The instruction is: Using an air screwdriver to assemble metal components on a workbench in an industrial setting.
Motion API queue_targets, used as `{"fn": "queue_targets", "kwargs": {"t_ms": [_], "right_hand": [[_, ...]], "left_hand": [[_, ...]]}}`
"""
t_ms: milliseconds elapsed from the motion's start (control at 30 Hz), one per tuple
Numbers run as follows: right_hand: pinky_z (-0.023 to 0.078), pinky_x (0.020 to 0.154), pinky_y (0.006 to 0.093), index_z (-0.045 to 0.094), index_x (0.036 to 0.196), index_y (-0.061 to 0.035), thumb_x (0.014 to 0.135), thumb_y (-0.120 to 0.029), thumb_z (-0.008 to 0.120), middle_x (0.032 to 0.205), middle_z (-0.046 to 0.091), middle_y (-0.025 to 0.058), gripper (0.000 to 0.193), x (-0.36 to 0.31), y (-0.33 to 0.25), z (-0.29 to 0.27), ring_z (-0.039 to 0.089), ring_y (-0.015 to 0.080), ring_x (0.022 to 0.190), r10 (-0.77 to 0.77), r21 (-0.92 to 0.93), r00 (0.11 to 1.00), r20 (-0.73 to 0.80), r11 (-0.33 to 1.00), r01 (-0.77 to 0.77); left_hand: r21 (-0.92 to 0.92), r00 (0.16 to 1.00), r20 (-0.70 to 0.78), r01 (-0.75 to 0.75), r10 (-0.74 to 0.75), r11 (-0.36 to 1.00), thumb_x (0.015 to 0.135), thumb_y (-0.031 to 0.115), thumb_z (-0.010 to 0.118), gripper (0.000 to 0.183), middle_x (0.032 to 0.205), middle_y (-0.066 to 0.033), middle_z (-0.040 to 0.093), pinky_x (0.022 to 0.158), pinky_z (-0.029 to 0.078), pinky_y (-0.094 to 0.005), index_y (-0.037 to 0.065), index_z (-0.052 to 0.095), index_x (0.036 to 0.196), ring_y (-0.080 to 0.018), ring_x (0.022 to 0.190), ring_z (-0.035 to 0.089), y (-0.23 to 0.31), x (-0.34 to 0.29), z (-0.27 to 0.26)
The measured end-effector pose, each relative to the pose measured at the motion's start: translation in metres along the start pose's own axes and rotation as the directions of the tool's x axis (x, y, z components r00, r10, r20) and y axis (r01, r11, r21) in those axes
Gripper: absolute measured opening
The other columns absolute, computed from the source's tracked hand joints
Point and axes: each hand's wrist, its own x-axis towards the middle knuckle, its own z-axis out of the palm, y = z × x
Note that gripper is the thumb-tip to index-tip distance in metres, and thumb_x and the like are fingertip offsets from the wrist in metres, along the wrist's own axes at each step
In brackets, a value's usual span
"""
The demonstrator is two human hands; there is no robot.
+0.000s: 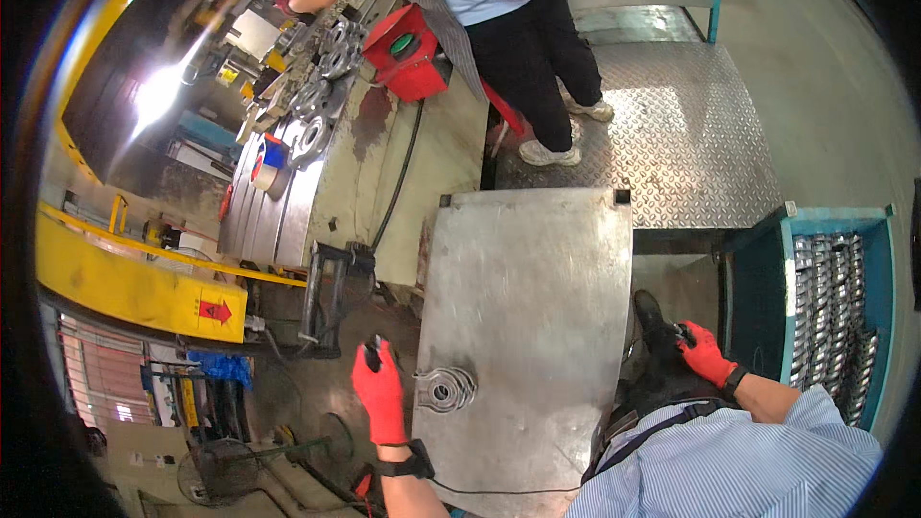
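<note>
My left hand (380,391), in a red glove, is at the left edge of a bare metal table (528,288). Its fingers are curled, with something dark at the tips that could be part of the glove. Just right of it lies a small stack of ring-shaped metal parts (444,390), flat on the tabletop and apart from the hand. Right of the table, near my leg, hangs my right hand (708,357), also red-gloved. Its fingers are bent in, and dark patches show there too; whatever they may hold is hidden.
A blue bin (791,307) of stacked shiny metal parts stands at right. Beyond the table, a person (523,48) stands on a checkered steel platform (672,134), beside a machine bed (278,201) carrying ring-shaped parts and a red box (408,53). A yellow beam (144,273) is at left.
</note>
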Motion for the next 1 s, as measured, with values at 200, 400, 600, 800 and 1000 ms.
{"fn": "queue_targets", "kwargs": {"t_ms": [200, 400, 600, 800, 1000], "right_hand": [[0.047, 0.082, 0.0413, 0.058, 0.11, -0.0041, 0.079, -0.01, 0.062, 0.099, 0.063, 0.0196, 0.031, 0.054, 0.032, -0.035, 0.06, 0.0364, 0.096, 0.003, 0.009, 1.0, -0.014, 1.0, -0.003], [0.048, 0.079, 0.0399, 0.059, 0.108, -0.0041, 0.08, -0.008, 0.061, 0.097, 0.063, 0.0196, 0.029, 0.084, 0.05, -0.079, 0.061, 0.0364, 0.093, 0.112, -0.025, 0.972, -0.204, 0.992, -0.12], [0.048, 0.082, 0.0385, 0.057, 0.114, -0.0047, 0.081, -0.009, 0.062, 0.096, 0.064, 0.0177, 0.034, 0.098, 0.054, -0.11, 0.062, 0.0314, 0.092, 0.319, 0.12, 0.919, -0.23, 0.947, -0.299], [0.049, 0.069, 0.0327, 0.055, 0.114, -0.0026, 0.084, -0.008, 0.059, 0.083, 0.066, 0.0124, 0.03, 0.099, 0.072, -0.113, 0.064, 0.0201, 0.075, 0.218, 0.025, 0.918, -0.332, 0.975, -0.222], [0.05, 0.071, 0.034, 0.056, 0.115, -0.0037, 0.082, -0.007, 0.061, 0.085, 0.066, 0.013, 0.033, 0.096, 0.087, -0.111, 0.065, 0.0224, 0.076, 0.22, 0.03, 0.926, -0.307, 0.975, -0.221]], "left_hand": [[-0.211, 0.978, -0.124, -0.193, 0.169, 0.958, 0.09, 0.024, 0.06, 0.034, 0.097, -0.0148, 0.064, 0.079, 0.046, -0.0334, -0.005, 0.06, 0.107, -0.0232, 0.087, 0.06, 0.065, 0.136, 0.009], [-0.148, 0.967, -0.219, -0.163, 0.129, 0.975, 0.086, 0.025, 0.064, 0.045, 0.102, -0.017, 0.063, 0.082, 0.045, -0.0324, -0.004, 0.053, 0.119, -0.0245, 0.09, 0.06, 0.106, 0.258, 0.062], [0.555, 0.989, -0.098, -0.034, 0.107, 0.831, 0.073, 0.054, 0.066, 0.092, 0.136, -0.0243, 0.042, 0.11, 0.024, -0.0456, 0.001, 0.031, 0.14, -0.0399, 0.132, 0.029, 0.095, 0.336, 0.085], [0.645, 0.982, -0.109, -0.049, 0.156, 0.763, 0.075, 0.056, 0.064, 0.088, 0.14, -0.0224, 0.037, 0.108, 0.025, -0.0492, 0.008, 0.032, 0.141, -0.0422, 0.133, 0.026, 0.101, 0.356, 0.115], [0.62, 0.949, -0.098, -0.178, 0.301, 0.764, 0.076, 0.042, 0.068, 0.069, 0.124, -0.0209, 0.05, 0.1, 0.033, -0.0482, 0.003, 0.045, 0.127, -0.0387, 0.119, 0.042, 0.091, 0.366, 0.11]]}}
